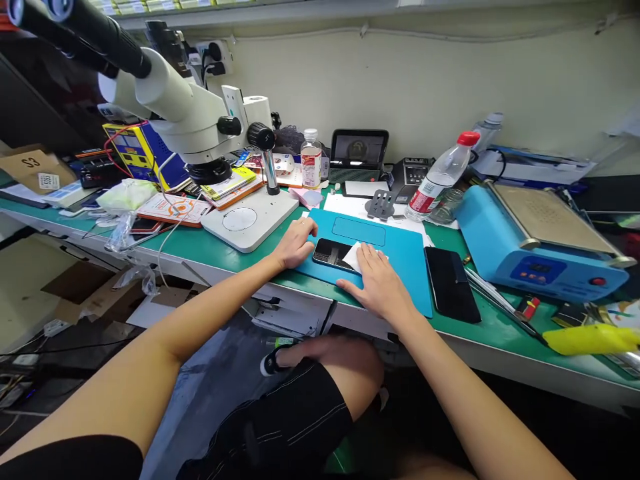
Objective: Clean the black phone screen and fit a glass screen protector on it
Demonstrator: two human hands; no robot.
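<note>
A smartphone (327, 253) with a dark, reflective screen lies face up on the blue mat (405, 267). My left hand (297, 244) is closed, resting at the phone's left end; the inside of its curled fingers is hidden. With its fingers pressed down together, my right hand (377, 280) holds a white wipe (353, 257) against the right part of the screen. That end of the phone is covered by the wipe and hand. Just right of the mat lies a larger black phone or panel (453, 283).
A microscope (185, 113) on a pale base (250, 223) stands at the left. To the right is a blue heated-plate machine (540, 233), with tweezers (505, 303) and a yellow-handled tool (590, 339) before it. A plastic bottle (443, 177) leans behind the mat.
</note>
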